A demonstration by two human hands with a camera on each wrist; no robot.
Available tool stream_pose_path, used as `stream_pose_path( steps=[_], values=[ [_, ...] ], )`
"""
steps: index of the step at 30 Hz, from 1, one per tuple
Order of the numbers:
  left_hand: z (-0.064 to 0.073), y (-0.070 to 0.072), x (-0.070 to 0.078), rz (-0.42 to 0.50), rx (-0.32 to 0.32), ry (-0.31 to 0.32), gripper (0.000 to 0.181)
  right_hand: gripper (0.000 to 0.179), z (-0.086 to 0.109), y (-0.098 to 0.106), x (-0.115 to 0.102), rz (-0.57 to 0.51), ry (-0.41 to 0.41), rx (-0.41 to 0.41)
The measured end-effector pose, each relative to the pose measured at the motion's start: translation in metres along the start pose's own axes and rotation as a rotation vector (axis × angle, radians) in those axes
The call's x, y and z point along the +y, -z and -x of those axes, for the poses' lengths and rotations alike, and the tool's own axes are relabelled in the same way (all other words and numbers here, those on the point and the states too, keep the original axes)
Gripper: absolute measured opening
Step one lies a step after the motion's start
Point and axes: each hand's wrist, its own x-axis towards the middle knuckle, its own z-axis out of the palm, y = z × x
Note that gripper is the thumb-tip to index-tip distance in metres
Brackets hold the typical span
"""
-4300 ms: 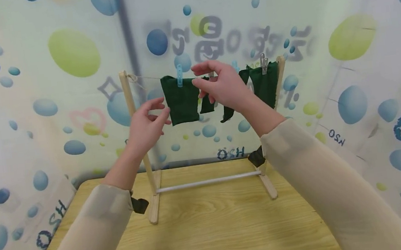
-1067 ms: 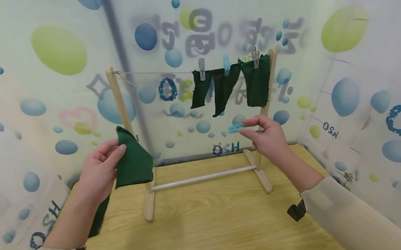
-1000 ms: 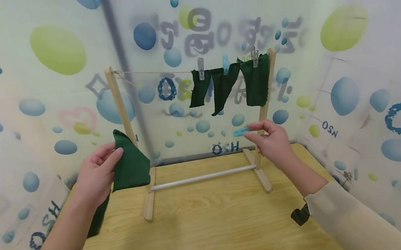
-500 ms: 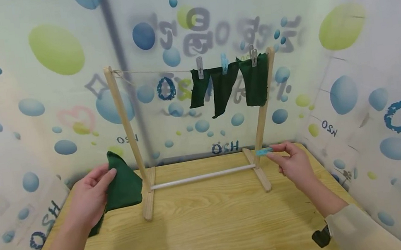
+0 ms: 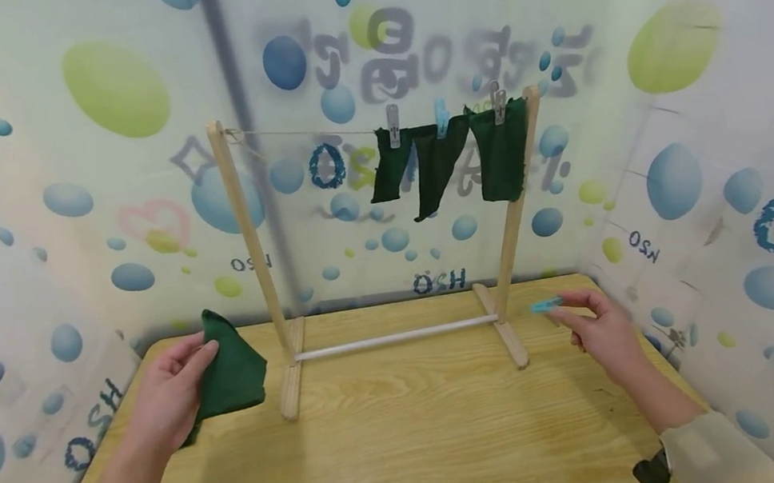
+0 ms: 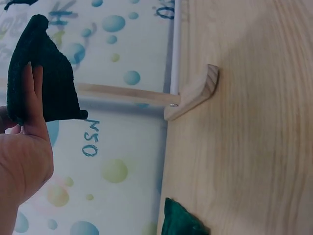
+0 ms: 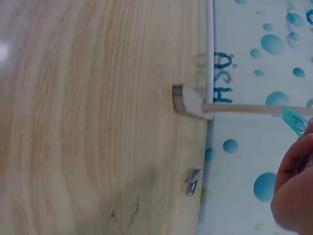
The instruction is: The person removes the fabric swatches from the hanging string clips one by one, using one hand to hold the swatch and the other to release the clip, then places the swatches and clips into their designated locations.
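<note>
In the head view my left hand (image 5: 171, 389) pinches a dark green cloth (image 5: 232, 369) between thumb and fingers, low at the left of a wooden rack. My right hand (image 5: 604, 328) pinches a light blue clothespin (image 5: 546, 305) at the right, just outside the rack's right foot. Several dark green cloths hang from the line (image 5: 301, 131): one under a grey clothespin (image 5: 394, 126), a narrow one under a blue clothespin (image 5: 441, 118), and a wider one (image 5: 501, 155) under another grey clothespin (image 5: 499, 104).
The wooden rack (image 5: 253, 250) stands on a wood-grain table (image 5: 396, 434), a white rod (image 5: 399, 337) joining its feet. Another green cloth (image 6: 182, 220) lies near the table edge in the left wrist view. A grey clothespin (image 7: 193, 182) lies on the table in the right wrist view.
The left-hand cloth and its blue clothespin hung on the line at first; now they are in my hands. Both hands have moved down and outward, away from the line.
</note>
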Motion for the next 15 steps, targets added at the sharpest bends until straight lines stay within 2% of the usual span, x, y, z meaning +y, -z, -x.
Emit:
stream_pose_path(
  steps=[5,9,11,15],
  values=[
    [-0.002,0.010,-0.009,-0.063,0.019,0.031,0.018,0.036,-0.001,0.015,0.012,0.009,-0.036,0.027],
    [-0.004,0.015,-0.014,-0.109,0.048,0.076,0.018,0.044,-0.002,0.024,0.017,0.050,-0.050,0.053],
    [-0.006,0.018,-0.017,-0.149,0.061,0.106,0.033,0.050,-0.005,0.028,0.020,0.075,-0.051,0.065],
    [-0.012,0.023,-0.024,-0.225,0.073,0.161,0.067,0.050,-0.011,0.035,0.030,0.087,-0.058,0.088]
  ],
)
